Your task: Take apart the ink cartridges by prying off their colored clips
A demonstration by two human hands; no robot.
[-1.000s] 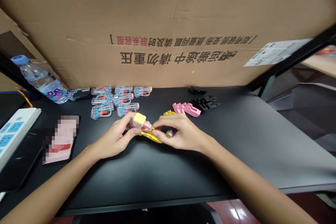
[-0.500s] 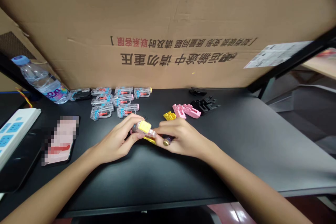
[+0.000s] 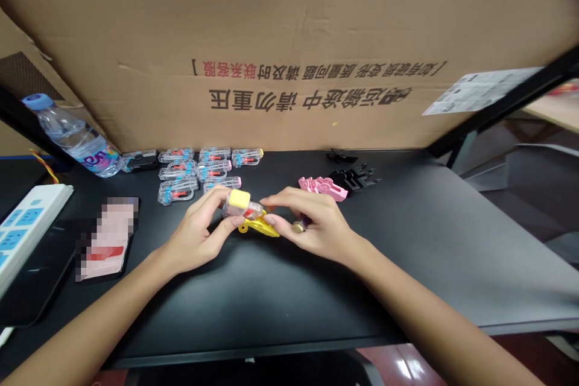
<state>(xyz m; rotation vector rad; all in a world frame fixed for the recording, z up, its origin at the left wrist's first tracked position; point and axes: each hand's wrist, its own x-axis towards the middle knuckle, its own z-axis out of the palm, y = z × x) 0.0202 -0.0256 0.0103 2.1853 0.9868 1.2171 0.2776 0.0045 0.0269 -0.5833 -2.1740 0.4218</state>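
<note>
My left hand (image 3: 203, 229) grips a clear plastic toy gun (image 3: 230, 208) with a yellow end cap (image 3: 239, 198) facing up. The fingertips of my right hand (image 3: 312, 217) pinch at the toy's right end, and a dark screwdriver handle (image 3: 299, 226) with a brass-coloured end lies in that palm. Yellow plastic parts (image 3: 260, 226) sit just below the toy, between the two hands; whether they are held or lying on the table is unclear. Behind my left hand stand rows of similar clear toy guns (image 3: 215, 169) with blue and red insides.
Pink parts (image 3: 323, 187) and black parts (image 3: 355, 178) lie beyond my right hand. At the left are a phone (image 3: 108, 241), a water bottle (image 3: 75, 139), a black device (image 3: 140, 160) and a white power strip (image 3: 34, 223). A cardboard box wall (image 3: 289, 30) rises behind the table.
The held toy has moved slightly up and left, with more yellow plastic showing under it. My right hand has shifted slightly right and opened a little. The yellow pieces beside the pink parts are no longer visible.
</note>
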